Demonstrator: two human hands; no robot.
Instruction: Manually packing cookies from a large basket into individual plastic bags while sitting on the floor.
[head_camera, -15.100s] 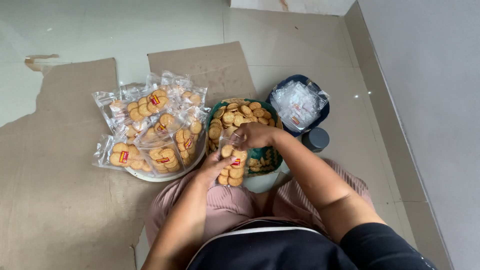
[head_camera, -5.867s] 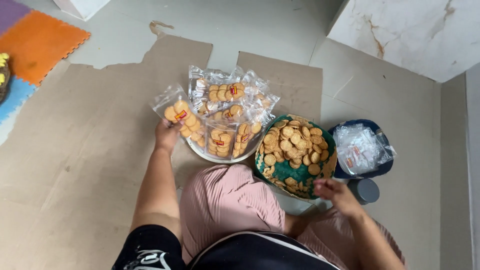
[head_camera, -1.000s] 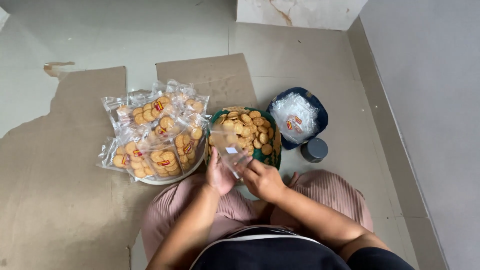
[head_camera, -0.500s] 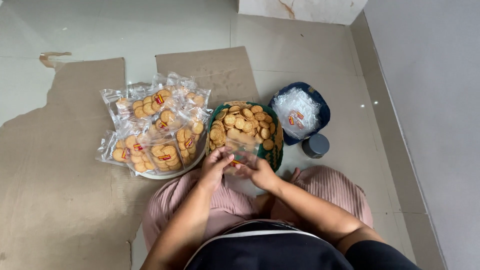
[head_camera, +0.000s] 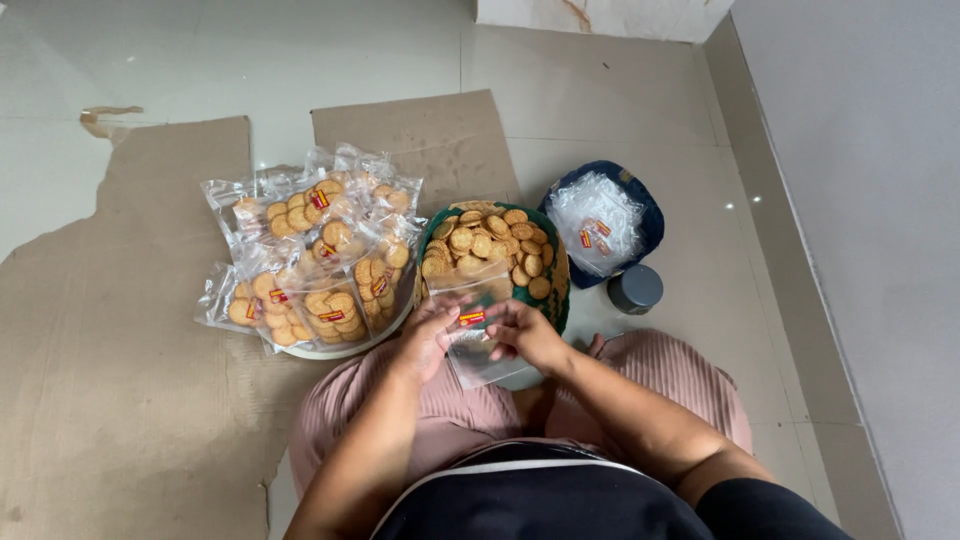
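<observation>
Brown cardboard sheets (head_camera: 120, 400) spread over the tiled floor (head_camera: 250, 60). Heap of filled biscuit packets (head_camera: 315, 255) on a white plate (head_camera: 330, 350), left of a green bowl (head_camera: 556, 300) full of round biscuits (head_camera: 490, 245). Dark blue bowl (head_camera: 645, 215) of empty clear bags (head_camera: 595, 215) further right, small grey lid (head_camera: 635, 288) just beside it. Empty clear bag (head_camera: 475, 335) held over the green bowl's near edge: left hand (head_camera: 430, 335) and right hand (head_camera: 525, 330), each grip closed on it.
</observation>
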